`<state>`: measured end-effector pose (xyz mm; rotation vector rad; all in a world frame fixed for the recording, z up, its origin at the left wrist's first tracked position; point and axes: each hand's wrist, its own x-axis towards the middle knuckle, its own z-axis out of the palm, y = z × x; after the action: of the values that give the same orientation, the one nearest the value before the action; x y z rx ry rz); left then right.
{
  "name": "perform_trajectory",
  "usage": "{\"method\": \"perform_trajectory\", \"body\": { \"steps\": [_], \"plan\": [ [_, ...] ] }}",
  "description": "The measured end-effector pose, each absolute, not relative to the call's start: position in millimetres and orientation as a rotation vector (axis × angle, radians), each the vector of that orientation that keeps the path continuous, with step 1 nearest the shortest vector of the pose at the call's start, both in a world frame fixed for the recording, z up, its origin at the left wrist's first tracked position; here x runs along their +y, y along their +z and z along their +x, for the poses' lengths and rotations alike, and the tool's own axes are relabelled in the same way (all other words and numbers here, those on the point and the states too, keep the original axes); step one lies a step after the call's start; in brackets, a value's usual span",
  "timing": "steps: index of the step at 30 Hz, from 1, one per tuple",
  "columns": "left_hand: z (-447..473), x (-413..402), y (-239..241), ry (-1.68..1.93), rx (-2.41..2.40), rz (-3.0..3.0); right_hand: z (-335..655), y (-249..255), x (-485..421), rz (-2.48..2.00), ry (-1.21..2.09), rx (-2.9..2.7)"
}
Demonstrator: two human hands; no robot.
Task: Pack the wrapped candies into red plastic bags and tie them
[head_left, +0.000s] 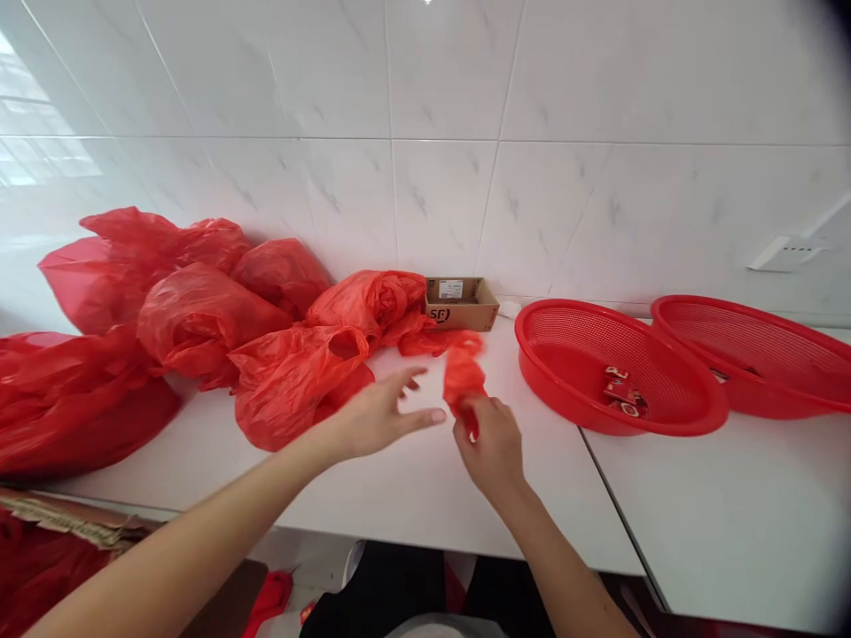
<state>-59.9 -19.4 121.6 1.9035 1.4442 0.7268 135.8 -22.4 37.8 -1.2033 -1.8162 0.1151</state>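
Over the middle of the white table (412,487), my right hand (490,439) is closed on a small red plastic bag (464,368), which hangs upward from the fingers and is slightly blurred. Just left of it, my left hand (382,415) holds nothing; its thumb and fingers are spread, with the thumb pointing toward the bag but apart from it. A filled red plastic bag (296,381) with an open handle loop sits behind my left hand. Beyond it lies a heap of flat red bags (372,306) beside a small cardboard box (462,306).
Several bulging red bags (206,310) crowd the table's left side. To the right stands a red mesh basket (558,363) with a few small red packets (621,390) inside, and a second red basket (764,394) overlaps it. A tiled wall (445,204) closes off the back.
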Motion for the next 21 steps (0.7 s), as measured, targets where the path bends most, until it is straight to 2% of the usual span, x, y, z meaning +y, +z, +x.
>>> {"method": "perform_trajectory", "body": {
  "steps": [3, 9, 16, 21],
  "plan": [
    [-31.2, -9.6, 100.1, 0.805, 1.155, 1.347, 133.8, 30.8, -30.9, -1.108, 0.179, -1.944],
    [-48.7, 0.6, 70.5, 1.077, 1.114, 0.877, 186.3, 19.0, -44.6, -1.167, 0.652, -1.814],
    [-60.0, -29.1, 53.2, 1.212, 1.046, 0.56, 239.0, -1.3, -42.7, -1.363, 0.649, -1.498],
    [-64.6, -32.0, 56.0, 1.307, 1.011, 0.412, 252.2, -29.0, -27.0, -1.34, 0.908, -1.103]
  ]
}}
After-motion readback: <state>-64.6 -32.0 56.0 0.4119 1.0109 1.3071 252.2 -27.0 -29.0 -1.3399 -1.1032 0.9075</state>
